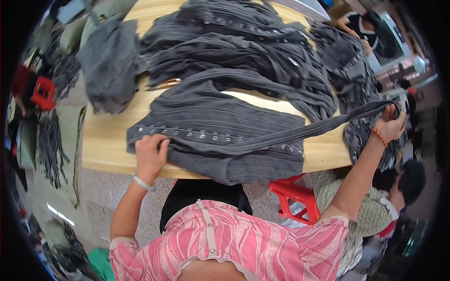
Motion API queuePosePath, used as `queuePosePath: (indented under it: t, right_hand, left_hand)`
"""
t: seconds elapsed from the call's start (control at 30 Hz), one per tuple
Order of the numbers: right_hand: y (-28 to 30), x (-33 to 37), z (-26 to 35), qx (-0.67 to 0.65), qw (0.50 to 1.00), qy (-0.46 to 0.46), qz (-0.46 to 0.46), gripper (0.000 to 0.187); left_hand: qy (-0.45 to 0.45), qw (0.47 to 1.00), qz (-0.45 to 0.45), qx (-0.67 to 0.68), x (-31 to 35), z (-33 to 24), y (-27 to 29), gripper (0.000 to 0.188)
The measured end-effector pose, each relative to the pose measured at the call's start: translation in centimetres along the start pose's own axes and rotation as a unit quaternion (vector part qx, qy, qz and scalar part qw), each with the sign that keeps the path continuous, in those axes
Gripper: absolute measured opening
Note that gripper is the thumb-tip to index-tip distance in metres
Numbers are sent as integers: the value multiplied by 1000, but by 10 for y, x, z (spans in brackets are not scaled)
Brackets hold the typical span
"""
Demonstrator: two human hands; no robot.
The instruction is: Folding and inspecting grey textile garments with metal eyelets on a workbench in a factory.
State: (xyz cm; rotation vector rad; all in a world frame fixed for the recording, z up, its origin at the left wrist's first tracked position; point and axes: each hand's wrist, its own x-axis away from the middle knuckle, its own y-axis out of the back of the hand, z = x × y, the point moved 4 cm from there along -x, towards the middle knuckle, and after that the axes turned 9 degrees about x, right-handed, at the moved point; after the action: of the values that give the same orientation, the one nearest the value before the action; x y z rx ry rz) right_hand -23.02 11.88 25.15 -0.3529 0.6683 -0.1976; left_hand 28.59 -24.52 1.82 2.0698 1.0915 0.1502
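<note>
A dark grey ribbed top (253,117) with a row of shiny metal fasteners lies across the near part of the wooden table. One long sleeve (323,125) stretches up to the right. My left hand (151,154) pinches the top's near left edge, beside the fasteners. Far out to the right, my right hand (393,124) grips the sleeve's end, which bends over the fingers. Something pale and metallic shows by those fingers; I cannot make out what it is. A gold-coloured object (168,84) lies partly hidden behind the top.
A heap of similar grey tops (229,51) covers the table's far side. More grey garments hang over its left corner (110,65) and right edge (344,61). A red stool (297,199) stands below the near edge. Other people sit at the far right and near right.
</note>
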Motion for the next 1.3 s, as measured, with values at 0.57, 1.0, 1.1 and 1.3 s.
queuePosePath:
  t: [0.57, 1.0, 1.1, 1.3]
  right_hand:
    - [121, 16, -67, 186, 957, -170, 148, 40]
    - [-2, 294, -22, 322, 677, 176, 638, 49]
    - [-26, 339, -23, 277, 686, 139, 658, 45]
    - [-51, 345, -23, 206, 706, 126, 666, 25]
  left_hand:
    - [-180, 975, 86, -98, -12, -95, -27, 48]
    - [-157, 979, 125, 33, -37, -96, -71, 18]
    - [-176, 978, 98, 55, -39, -99, -69, 20]
    - [-211, 976, -16, -54, -12, -100, -56, 18]
